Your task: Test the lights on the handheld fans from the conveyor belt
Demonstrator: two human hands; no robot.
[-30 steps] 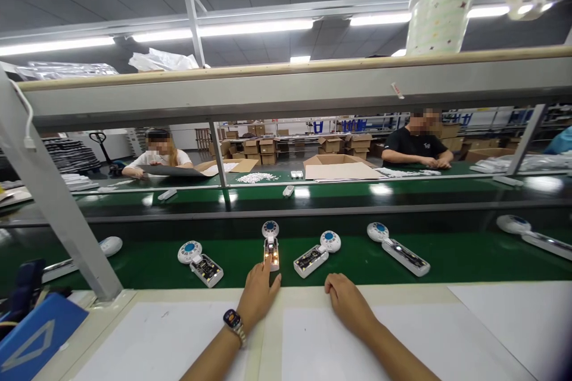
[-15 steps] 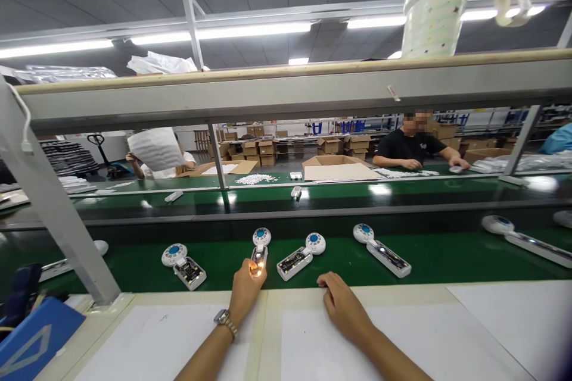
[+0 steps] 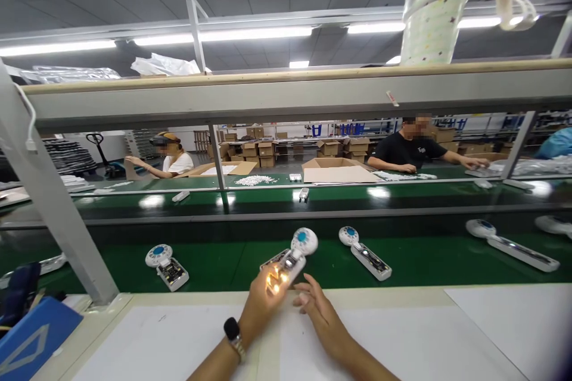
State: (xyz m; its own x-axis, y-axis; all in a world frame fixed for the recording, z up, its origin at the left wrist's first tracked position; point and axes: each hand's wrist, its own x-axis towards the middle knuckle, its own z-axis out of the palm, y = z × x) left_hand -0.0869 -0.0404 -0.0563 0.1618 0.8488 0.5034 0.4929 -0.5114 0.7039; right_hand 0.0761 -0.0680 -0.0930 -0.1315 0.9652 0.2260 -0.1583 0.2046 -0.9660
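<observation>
My left hand [image 3: 260, 308] is closed around a white device with a round head and an open circuit board [image 3: 295, 262], raised above the bench edge. Several small orange-yellow lights glow on the board by my fingers. Beside it, my right hand [image 3: 325, 322] hovers with fingers apart and nothing in them. A similar device [image 3: 271, 259] lies on the green belt [image 3: 214, 268], partly hidden behind the held one. More of the kind rest on the belt: a device to the left [image 3: 173, 274] and a longer one to the right [image 3: 373, 261].
A slanted metal post [image 3: 62, 202] and a blue holder [image 3: 42, 336] stand at the left. The shelf beam [image 3: 268, 98] crosses overhead. Beyond a second belt, a person in black [image 3: 404, 149] and a person in white [image 3: 176, 162] sit.
My left hand has lifted the lit device and brought it right, towards my right hand. My right hand has shifted left, its fingers spreading. Devices on the belt have shifted left.
</observation>
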